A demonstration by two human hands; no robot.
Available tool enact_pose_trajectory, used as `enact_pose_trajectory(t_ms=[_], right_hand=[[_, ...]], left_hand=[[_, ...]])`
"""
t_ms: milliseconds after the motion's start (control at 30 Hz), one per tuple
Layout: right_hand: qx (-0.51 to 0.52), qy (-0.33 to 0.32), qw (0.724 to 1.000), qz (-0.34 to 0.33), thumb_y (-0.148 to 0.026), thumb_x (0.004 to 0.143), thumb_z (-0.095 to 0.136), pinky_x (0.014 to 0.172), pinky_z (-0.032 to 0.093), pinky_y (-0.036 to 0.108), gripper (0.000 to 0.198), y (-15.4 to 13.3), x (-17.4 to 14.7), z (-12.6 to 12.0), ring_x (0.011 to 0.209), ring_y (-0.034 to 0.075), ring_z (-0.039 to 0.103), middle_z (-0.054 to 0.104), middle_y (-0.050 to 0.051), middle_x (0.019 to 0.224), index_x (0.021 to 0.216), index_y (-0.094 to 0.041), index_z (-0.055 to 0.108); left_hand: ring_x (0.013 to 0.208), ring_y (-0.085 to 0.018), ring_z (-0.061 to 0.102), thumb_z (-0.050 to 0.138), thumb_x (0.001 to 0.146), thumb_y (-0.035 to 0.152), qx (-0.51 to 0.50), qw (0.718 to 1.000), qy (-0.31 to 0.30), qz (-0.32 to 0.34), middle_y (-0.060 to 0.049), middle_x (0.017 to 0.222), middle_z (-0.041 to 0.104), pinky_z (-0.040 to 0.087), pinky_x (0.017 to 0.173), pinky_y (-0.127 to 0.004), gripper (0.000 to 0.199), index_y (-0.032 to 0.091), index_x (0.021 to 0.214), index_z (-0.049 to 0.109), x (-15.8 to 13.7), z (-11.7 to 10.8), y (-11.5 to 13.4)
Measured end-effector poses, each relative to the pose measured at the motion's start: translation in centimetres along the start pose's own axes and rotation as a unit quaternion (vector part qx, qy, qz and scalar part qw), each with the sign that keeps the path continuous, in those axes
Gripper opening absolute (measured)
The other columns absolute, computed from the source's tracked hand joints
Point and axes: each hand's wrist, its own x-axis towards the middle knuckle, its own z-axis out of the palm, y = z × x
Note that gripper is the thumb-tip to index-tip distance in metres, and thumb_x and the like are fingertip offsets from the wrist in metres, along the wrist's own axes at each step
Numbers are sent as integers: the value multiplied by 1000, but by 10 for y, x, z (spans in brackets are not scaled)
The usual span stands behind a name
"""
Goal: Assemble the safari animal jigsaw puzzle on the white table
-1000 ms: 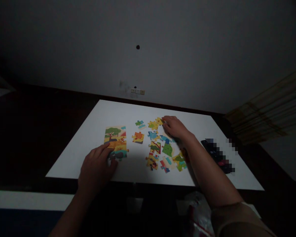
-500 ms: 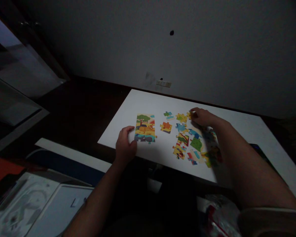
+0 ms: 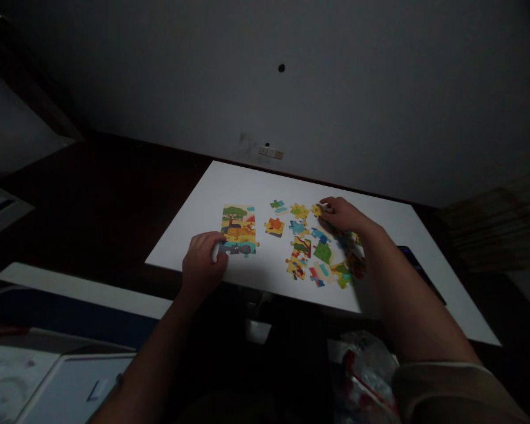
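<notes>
A joined block of jigsaw puzzle (image 3: 238, 230), with a tree, a spotted cat and a grey animal, lies on the left of the white table (image 3: 176, 229). My left hand (image 3: 203, 259) rests at its lower left edge, thumb and forefinger apart with a gap between them. To the right, my right hand (image 3: 345, 215) pinches a yellow puzzle piece (image 3: 317, 210) at the far side of the loose pieces. Among these lie an orange piece (image 3: 274, 227), a blue piece (image 3: 298, 227) and a green piece (image 3: 322, 252). My right hand and forearm partly cover others in shadow.
A dark phone-like device (image 3: 419, 272) lies at the table's right, beyond my right forearm. The wall (image 3: 194, 88) with a socket strip (image 3: 271, 152) stands behind. Below the front edge are a clear plastic bag (image 3: 371, 365) and, at left, a whitish board (image 3: 77, 388).
The view has turned to the right, so everything sits further left. My left thumb and fingers have come over the puzzle block's lower left corner. My right hand stays at the yellow piece.
</notes>
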Motion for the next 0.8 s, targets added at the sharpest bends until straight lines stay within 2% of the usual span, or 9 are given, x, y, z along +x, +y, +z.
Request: enact_pose_trajectory(t_ms=[100,200,367,467,633,800], right_hand=[[25,70,997,-32,-32,85,56,85,50,36,40,-2,-27,-1,95,23,63,63,12,116,123,-21,60],[66,130,988,-58,-31,87,54,87,50,39,36,-2,-71,-2,98,25,62,64,10,114,121,-24,61],[132,219,966,17,-40,90,50,72,52,40,30,5,-155,13,83,25,63,68,9,102,111,-26,66],[178,251,949,72,-43,90,50,73,52,42,29,10,-191,30,84,26,64,69,8,102,105,-25,67],[227,327,905,149,-45,87,54,72,52,42,26,18,-214,52,77,25,65,71,6,93,96,-25,69],[258,396,865,168,-44,85,55,74,52,44,25,26,-217,56,83,28,65,71,8,92,91,-24,69]], left_hand=[[130,-27,42,55,75,22,50,996,-48,62,-6,137,53,34,110,-44,45,22,120,55,3,2,5],[139,-29,33,58,75,27,84,988,-97,91,-7,149,41,30,113,-49,56,24,131,49,6,4,9],[137,-29,37,53,82,34,124,979,-136,93,-8,148,43,29,112,-52,50,25,131,50,10,8,11],[135,-29,40,49,85,35,144,977,-133,90,-8,147,44,32,111,-50,45,23,128,53,12,10,12],[132,-27,44,48,86,36,153,977,-120,86,-7,145,47,35,109,-47,43,23,126,55,14,12,15],[131,-27,45,49,85,37,156,977,-117,87,-8,143,49,36,109,-45,42,22,124,57,14,13,18]])
